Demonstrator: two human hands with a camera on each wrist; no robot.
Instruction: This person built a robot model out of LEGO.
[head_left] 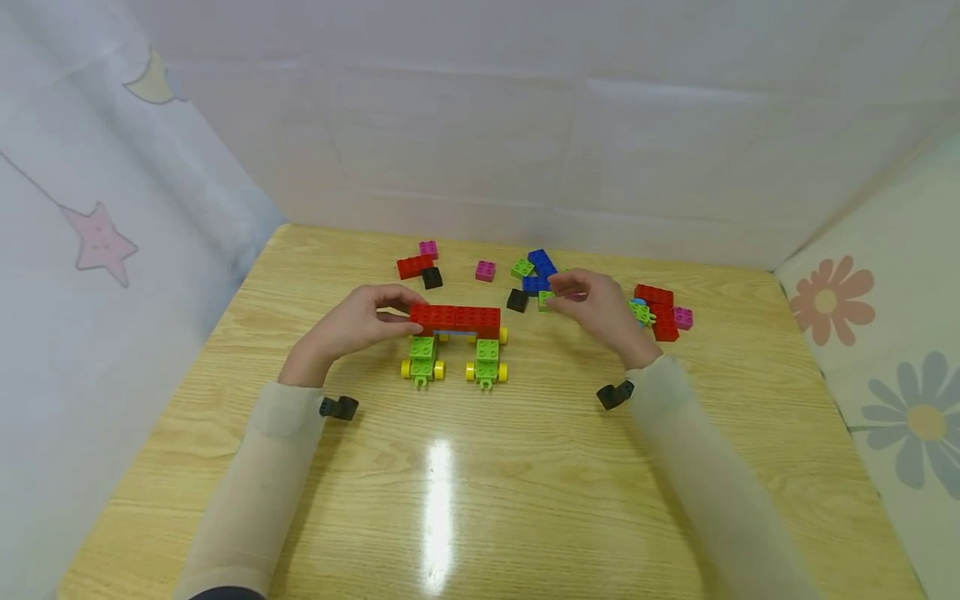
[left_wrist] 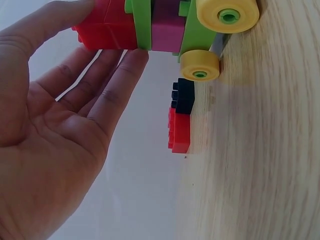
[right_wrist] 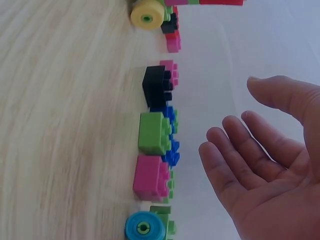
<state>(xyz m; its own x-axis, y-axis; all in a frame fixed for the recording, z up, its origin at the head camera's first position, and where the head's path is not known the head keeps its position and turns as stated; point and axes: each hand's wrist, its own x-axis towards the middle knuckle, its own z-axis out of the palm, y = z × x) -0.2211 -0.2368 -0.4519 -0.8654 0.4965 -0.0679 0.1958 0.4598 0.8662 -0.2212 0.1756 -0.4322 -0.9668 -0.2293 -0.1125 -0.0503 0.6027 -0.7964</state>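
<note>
A toy vehicle built of bricks stands on the table, with two red bricks [head_left: 477,317] end to end on top. Light green bricks [head_left: 487,350] and yellow wheels [head_left: 439,370] form two sections below. My left hand [head_left: 367,321] holds the left end of the red top between thumb and fingers. In the left wrist view, a magenta brick [left_wrist: 167,27] is sandwiched between green pieces under the red brick [left_wrist: 112,30]. My right hand [head_left: 600,312] hovers, fingers loosely bent and nothing in them, beside a green brick [right_wrist: 151,133] and a magenta brick [right_wrist: 148,177].
Behind the vehicle lie a red brick [head_left: 414,267], black bricks [head_left: 517,300] and pink bricks [head_left: 485,270]. Blue bricks [head_left: 542,262] sit at the back middle. To the right are more red bricks [head_left: 664,323] and a piece with a blue wheel [right_wrist: 144,228]. A pale curtain [head_left: 465,125] hangs behind.
</note>
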